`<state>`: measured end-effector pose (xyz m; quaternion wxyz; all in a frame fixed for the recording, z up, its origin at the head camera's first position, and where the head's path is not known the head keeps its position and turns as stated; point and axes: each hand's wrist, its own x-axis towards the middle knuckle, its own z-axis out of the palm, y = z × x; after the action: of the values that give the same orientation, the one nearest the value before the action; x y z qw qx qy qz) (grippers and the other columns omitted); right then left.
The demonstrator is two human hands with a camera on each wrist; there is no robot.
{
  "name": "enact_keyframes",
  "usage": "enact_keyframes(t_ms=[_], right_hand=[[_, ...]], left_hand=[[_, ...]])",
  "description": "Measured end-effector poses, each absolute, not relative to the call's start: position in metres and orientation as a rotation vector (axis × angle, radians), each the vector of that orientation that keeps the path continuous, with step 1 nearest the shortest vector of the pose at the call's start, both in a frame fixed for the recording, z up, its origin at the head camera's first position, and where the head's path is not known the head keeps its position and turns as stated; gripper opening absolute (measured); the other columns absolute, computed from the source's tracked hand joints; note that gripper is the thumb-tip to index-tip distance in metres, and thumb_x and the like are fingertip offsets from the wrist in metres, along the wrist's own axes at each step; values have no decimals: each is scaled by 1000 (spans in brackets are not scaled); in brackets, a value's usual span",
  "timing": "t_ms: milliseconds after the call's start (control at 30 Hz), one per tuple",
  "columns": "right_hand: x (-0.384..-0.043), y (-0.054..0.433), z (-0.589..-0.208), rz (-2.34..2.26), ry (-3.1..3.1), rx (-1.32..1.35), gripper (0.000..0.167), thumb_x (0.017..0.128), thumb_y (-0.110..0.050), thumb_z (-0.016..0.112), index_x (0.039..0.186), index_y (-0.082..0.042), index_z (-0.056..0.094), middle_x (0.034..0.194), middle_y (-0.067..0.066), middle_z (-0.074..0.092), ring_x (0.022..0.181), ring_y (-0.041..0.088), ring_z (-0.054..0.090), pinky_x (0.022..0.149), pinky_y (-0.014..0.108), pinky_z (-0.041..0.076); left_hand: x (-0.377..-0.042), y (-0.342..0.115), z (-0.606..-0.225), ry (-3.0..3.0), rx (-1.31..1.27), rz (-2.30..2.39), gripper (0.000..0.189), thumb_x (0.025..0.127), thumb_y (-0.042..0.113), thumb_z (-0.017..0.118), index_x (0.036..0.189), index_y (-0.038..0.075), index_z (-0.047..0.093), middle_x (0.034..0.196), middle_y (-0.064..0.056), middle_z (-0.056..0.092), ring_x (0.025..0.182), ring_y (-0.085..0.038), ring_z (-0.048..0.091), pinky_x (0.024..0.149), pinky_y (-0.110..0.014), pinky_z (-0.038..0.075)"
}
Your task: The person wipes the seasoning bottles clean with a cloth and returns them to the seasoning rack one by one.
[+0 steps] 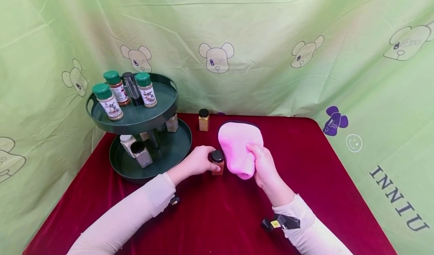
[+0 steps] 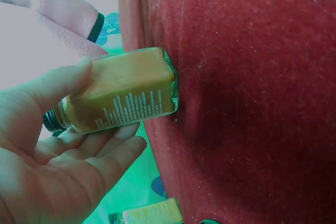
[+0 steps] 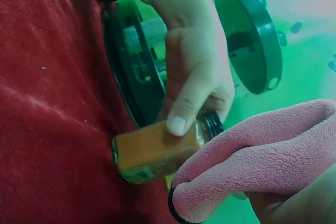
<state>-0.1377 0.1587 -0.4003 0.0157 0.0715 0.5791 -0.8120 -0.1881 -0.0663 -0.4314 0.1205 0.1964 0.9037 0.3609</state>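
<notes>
With thumb and fingers my left hand (image 1: 200,160) grips a square glass spice jar (image 2: 126,90) of orange-brown powder with a black lid. The jar (image 1: 217,168) is upright at the table's middle, its base at or close to the cloth. A folded pink towel (image 1: 239,144) with dark edging is held in my right hand (image 1: 266,164), thumb on top. In the right wrist view the towel (image 3: 262,156) lies close beside the jar's lid; whether they touch I cannot tell. Fingers of the right hand under the towel are hidden.
A two-tier dark green round rack (image 1: 135,125) stands at left. Green-capped spice bottles (image 1: 110,103) and a dark cylinder (image 1: 133,89) sit on its upper tray; black-lidded (image 1: 141,155) and white-lidded jars are below. A yellow-powder jar (image 1: 204,121) stands at the back of the red tablecloth (image 1: 305,172).
</notes>
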Motion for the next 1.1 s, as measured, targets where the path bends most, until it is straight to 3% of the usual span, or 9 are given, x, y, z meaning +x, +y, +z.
enact_keyframes(t_ms=[400,600,767,1100], right_hand=[[-140,125,-449,-2444,1839,442,8,96,-3,53,97,3,58,75,-1,61,69,9,59,68,21,52],[-139,129,-425,-2465,1816,445,13,96,-8,56,103,2,57,81,-3,65,78,8,63,74,22,54],[-137,134,-403,-2565,1715,392,8,97,-9,55,99,-1,56,76,-3,65,73,8,64,71,23,54],[-140,128,-442,-2383,1834,499,7,96,-7,54,94,-1,57,76,-3,59,70,9,59,69,22,52]], left_hand=[[-187,-66,-431,2666,625,1073,35,76,25,91,103,13,74,86,5,73,77,-15,63,71,-31,54],[-185,-66,-430,2651,578,1085,35,75,24,92,103,13,74,87,5,73,79,-16,62,72,-32,53],[-185,-66,-429,2656,556,1077,34,75,25,92,101,13,74,86,5,72,79,-16,63,73,-32,53],[-184,-65,-431,2674,585,1086,36,73,24,93,101,13,74,87,5,74,79,-15,63,73,-32,54]])
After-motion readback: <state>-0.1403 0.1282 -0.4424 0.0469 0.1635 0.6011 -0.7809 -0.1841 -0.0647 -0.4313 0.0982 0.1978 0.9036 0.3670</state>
